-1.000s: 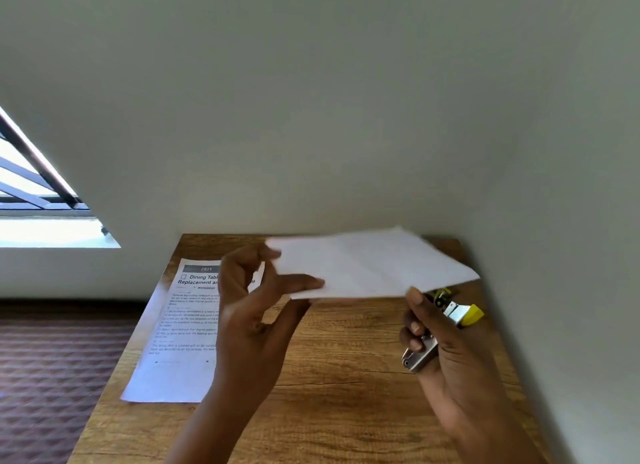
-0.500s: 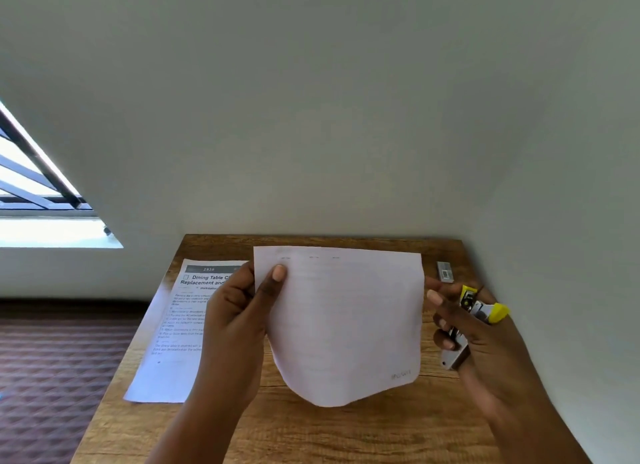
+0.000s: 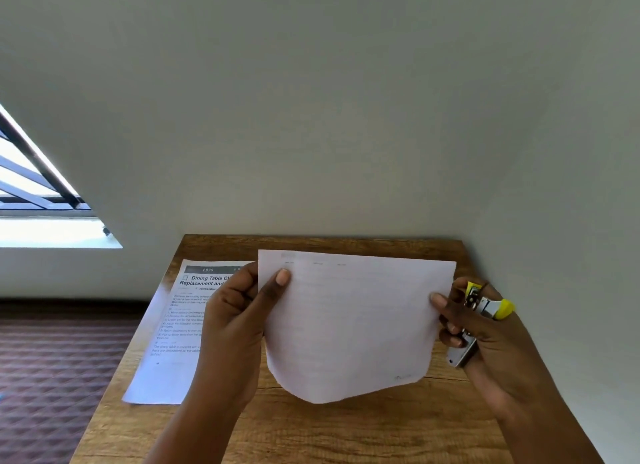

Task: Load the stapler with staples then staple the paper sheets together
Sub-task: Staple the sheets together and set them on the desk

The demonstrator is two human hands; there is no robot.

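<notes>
Over table (image 3: 346, 436): sheet (image 3: 353, 325) between grips.

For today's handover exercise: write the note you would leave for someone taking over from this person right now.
Left hand pinches the left edge of the blank white paper sheet, held up above the wooden table.
Right hand grips the silver stapler with yellow tip; its thumb touches the sheet's right edge.
Printed white sheet lies on the table, left.
Nothing visibly stapled. Left: stack both sheets, staple. Whether staples are loaded cannot be told.
</notes>
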